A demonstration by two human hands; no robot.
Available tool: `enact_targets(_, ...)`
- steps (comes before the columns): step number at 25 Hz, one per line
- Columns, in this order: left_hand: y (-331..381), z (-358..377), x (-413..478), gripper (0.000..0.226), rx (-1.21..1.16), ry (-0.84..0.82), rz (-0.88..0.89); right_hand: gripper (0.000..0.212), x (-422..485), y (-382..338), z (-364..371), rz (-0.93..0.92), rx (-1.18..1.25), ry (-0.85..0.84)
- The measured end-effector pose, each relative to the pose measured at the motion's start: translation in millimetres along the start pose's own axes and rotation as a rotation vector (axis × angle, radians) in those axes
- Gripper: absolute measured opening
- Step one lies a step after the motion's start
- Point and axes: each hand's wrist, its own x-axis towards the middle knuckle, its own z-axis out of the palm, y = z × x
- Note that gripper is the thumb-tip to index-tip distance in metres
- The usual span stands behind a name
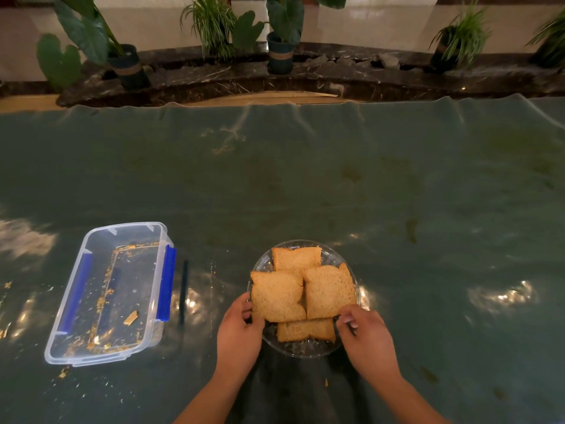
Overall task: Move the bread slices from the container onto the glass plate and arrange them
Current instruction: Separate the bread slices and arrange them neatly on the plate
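Glossy dark green plastic sheeting (336, 185) covers the table under my view. Nearest me, my left hand (240, 335) pinches the near-left corner of the left brown bread slice (276, 296), while my right hand (365, 338) curls its fingertips (347, 318) at the near edge of the right brown slice (328, 290). Both top slices lie on the round clear glass plate (305, 347), overlapping a near slice (305, 329) and a far slice (296, 257). I judge this is final arranging: nudge gently, keep corners inside the rim, avoid tearing. Off to the left, the clear rectangular plastic container with blue clips (110, 293) holds only crumbs. Beyond, potted plants (282, 38) line a dark marble ledge
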Motion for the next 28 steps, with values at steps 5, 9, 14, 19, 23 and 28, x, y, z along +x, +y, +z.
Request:
enact_targets(5, 0, -2, -1, 0.038, -0.003, -0.023, -0.013, 0.020, 2, 2, 5, 0.039, 0.038, -0.052)
enact_targets(9, -1, -5, -4, 0.036, 0.041, 0.004, 0.050, 0.017, 5, 1, 0, 0.044, 0.007, -0.009)
enact_targets(14, -7, 3, -20, 0.039, 0.211, -0.076, 0.104, 0.031, 19, 6, -12, 0.095, -0.034, 0.135)
enact_targets(19, -4, 20, -28, 0.033, 0.297, -0.202, 0.066, 0.031, 29, 4, -8, 0.123, 0.016, 0.038)
enact_targets(23, -5, 21, -27, 0.033, 0.319, -0.209, 0.046, 0.031, 27, 8, -8, 0.099, -0.018, 0.055)
enact_targets(28, 11, 19, -9, 0.043, 0.502, -0.184, 0.301, 0.056, 52, -15, -9, -0.303, -0.264, 0.005)
